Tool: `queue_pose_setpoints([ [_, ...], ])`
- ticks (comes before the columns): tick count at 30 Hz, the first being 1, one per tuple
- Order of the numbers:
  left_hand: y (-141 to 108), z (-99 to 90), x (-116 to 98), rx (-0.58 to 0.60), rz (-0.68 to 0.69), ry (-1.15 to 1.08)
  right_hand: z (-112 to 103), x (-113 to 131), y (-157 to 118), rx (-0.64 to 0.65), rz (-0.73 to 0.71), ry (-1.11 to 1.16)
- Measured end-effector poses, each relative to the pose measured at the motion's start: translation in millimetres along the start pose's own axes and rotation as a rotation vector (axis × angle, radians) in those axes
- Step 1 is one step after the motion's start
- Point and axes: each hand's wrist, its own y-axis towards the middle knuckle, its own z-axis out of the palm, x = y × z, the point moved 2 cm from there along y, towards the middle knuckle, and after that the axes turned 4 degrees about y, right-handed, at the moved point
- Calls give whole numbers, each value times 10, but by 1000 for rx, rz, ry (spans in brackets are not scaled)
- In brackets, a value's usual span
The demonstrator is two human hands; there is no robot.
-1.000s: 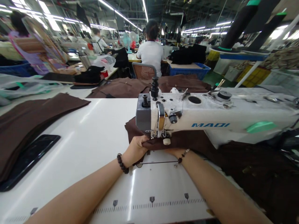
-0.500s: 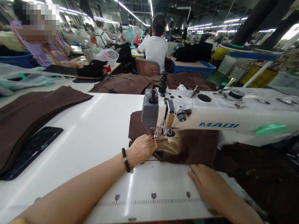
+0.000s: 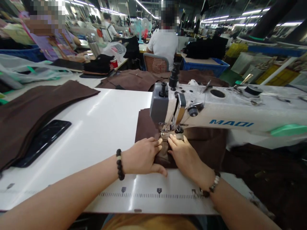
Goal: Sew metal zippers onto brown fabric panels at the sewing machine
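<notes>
A piece of dark brown fabric (image 3: 206,150) lies on the white table under the needle area of a sewing machine (image 3: 192,107). My left hand (image 3: 142,155) rests on the fabric's left part, thumb stretched out and fingertips close to the presser foot (image 3: 178,130). Just right of it, my right hand (image 3: 184,156) lies flat on the cloth with fingers spread, their tips at the front of the foot. Both hands press on the fabric from above, and neither grips it. The machine head hides the stitching point.
Stacked brown fabric panels (image 3: 48,102) lie at left, partly over a shiny black phone-like slab (image 3: 45,139). More brown cloth (image 3: 268,179) hangs at right. A ruler scale (image 3: 144,194) runs along the table's front. Behind, a person in a white shirt (image 3: 163,44) sits on a chair.
My right hand has moved up and left from the fabric's front edge to beside the presser foot. My left hand has loosened from a pinch and lies flatter. The view has shifted slightly.
</notes>
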Motion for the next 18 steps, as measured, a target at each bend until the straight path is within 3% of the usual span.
queue_pose_setpoints([
  [3,30,-35,20,51,-59,-77,128,9,-96,-18,17,-56],
  [6,65,108,22,-30,-147,56,222,13,-141,-37,69,-16],
  [11,42,414,-8,-192,-143,263,309,3,-162,-79,123,62],
  [18,36,528,56,-290,-111,317,273,-18,-152,-65,113,87],
])
